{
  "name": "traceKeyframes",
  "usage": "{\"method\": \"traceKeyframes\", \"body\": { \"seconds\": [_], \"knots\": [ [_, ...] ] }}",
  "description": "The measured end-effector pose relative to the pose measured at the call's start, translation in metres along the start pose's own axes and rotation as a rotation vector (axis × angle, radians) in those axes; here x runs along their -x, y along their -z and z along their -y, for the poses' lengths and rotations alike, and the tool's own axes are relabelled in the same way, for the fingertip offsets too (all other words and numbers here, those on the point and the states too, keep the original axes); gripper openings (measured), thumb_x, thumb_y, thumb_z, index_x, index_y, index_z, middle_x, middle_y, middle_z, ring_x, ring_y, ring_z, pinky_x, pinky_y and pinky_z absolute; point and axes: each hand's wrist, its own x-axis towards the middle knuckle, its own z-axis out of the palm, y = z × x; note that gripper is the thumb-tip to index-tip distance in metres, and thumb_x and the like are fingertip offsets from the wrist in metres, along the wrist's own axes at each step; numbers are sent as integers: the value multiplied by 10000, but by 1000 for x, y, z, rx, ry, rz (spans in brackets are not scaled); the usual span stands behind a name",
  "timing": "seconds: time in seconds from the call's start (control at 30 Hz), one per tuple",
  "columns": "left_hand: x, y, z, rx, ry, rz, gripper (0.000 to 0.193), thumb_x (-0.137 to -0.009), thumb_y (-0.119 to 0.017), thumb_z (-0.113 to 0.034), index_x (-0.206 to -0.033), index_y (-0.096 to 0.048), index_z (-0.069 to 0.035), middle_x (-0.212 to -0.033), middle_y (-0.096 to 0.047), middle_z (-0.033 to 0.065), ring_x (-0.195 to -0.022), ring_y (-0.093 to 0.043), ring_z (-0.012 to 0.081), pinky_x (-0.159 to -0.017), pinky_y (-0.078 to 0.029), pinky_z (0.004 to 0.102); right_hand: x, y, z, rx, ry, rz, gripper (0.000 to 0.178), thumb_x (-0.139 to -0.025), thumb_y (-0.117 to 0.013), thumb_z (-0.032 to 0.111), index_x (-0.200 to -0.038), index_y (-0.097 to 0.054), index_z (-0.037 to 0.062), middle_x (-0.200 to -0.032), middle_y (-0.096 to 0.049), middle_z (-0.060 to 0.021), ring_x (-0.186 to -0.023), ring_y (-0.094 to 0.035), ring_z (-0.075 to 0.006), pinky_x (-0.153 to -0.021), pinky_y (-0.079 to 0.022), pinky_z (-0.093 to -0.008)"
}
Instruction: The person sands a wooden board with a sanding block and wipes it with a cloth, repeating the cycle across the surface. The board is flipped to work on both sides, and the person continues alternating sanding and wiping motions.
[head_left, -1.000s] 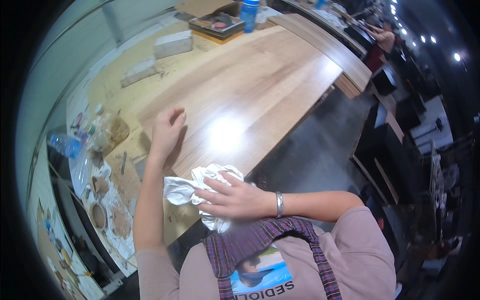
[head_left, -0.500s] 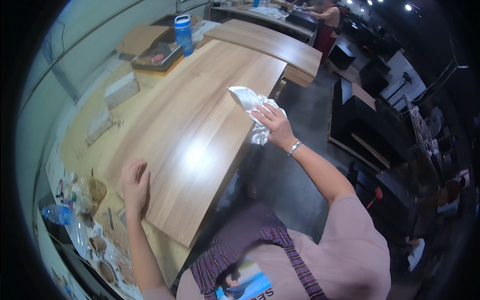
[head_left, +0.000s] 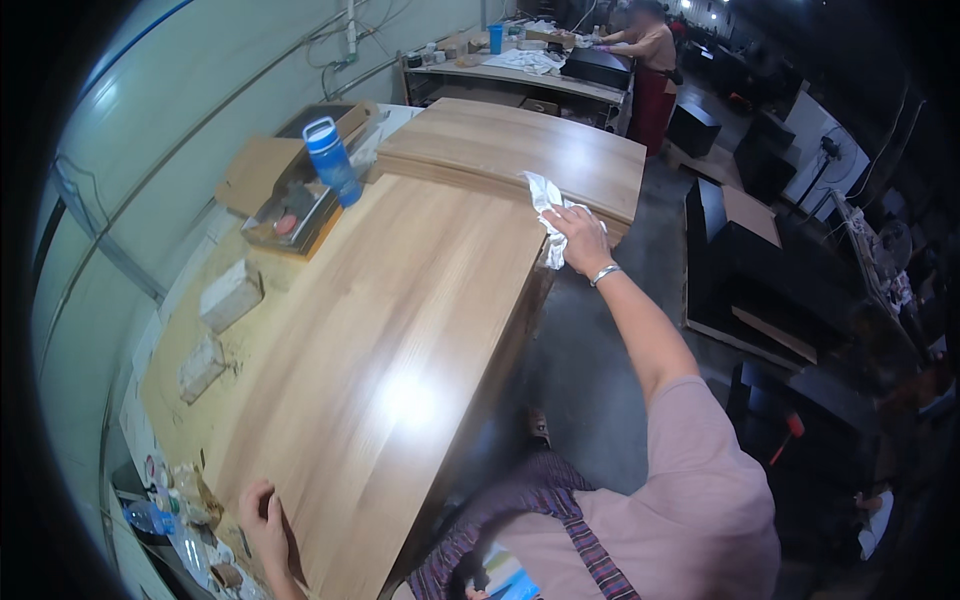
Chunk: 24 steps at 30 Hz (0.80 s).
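Observation:
A long wood-grain board point(head_left: 400, 300) lies across the table in front of me, with a bright reflection on its surface. My right hand point(head_left: 580, 240) is closed on a crumpled white cloth point(head_left: 546, 206) at the board's far right corner. Part of the cloth hangs over the edge. Down at the near left, my left hand point(head_left: 265, 522) rests by the board's left edge. Its fingers are loosely bent, the thumb stands apart, and nothing shows in it.
Beyond the far end lies a stack of similar boards point(head_left: 520, 140). On the left are a blue bottle point(head_left: 333, 165), an open box point(head_left: 290, 220), two pale blocks point(head_left: 231, 296) and small containers. A co-worker point(head_left: 655, 70) stands at a far bench. Black panels point(head_left: 750, 270) are at right.
My right hand has slid the cloth along the right edge to the far corner. My view has shifted forward, showing more of the far bench. The left hand stays by the left edge.

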Motion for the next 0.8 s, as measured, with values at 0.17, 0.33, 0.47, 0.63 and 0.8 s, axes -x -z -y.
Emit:
{"method": "traceKeyframes", "body": {
  "seconds": [0.17,0.33,0.47,0.63,0.8],
  "knots": [
    [-49,-68,-102,-7,372,-48,387,-968,-606,-118,-1323,-564,31,-1298,-595,160,-1167,-585,249,-1005,-465,376,-81,1,-21,-311,-197,-273,445,-728,-765,101,-1172,-730,109,-1257,-652,-125,-1116,-604,-353,-959,-501,-421],
    [-167,-206,-244,318,48,186,822,-812,-674,-214,-1543,-327,-68,-1567,-369,159,-1428,-373,319,-1175,-291,457,-102,48,83,-1006,396,244,906,-755,-832,361,-1501,-413,62,-1532,-396,-218,-1396,-424,-362,-1145,-369,-441],
    [-252,-310,-272,-201,-349,195,814,-765,-727,-323,-1502,-429,-147,-1522,-416,169,-1422,-364,362,-1140,-320,533,-73,35,98,-879,632,393,1015,-702,-827,460,-1517,-372,62,-1567,-304,-267,-1422,-343,-445,-1145,-307,-526],
    [-349,-360,-251,-554,-203,227,668,-890,-605,-577,-1446,-520,-217,-1531,-442,129,-1426,-369,370,-1083,-307,667,-52,30,102,-778,849,669,1050,-690,-820,492,-1532,-346,81,-1584,-282,-246,-1444,-306,-406,-1151,-287,-537],
    [-385,-314,-176,-638,105,97,679,-908,-574,-599,-1419,-546,-155,-1461,-538,123,-1361,-482,318,-1101,-367,546,-53,30,103,-613,957,716,1020,-708,-809,499,-1537,-351,122,-1589,-312,-197,-1456,-305,-385,-1157,-295,-530]
  ]
}}
